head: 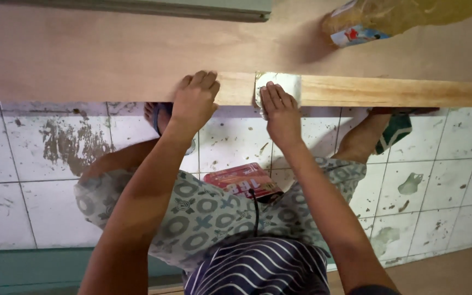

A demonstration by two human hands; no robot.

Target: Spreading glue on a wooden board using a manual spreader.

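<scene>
The left hand [195,101] lay flat, fingers [203,81] spread open, on the edge of a plywood board [110,54]. Just beside it the right hand [281,112] pressed a white pad [285,83] against the pale edge strip [400,92], fingers extended over it, not curled. The pad looked soft and light, best held under flat fingers; the board seemed stiff and heavy. A yellow bag [389,19] sat beyond the right fingers.
</scene>
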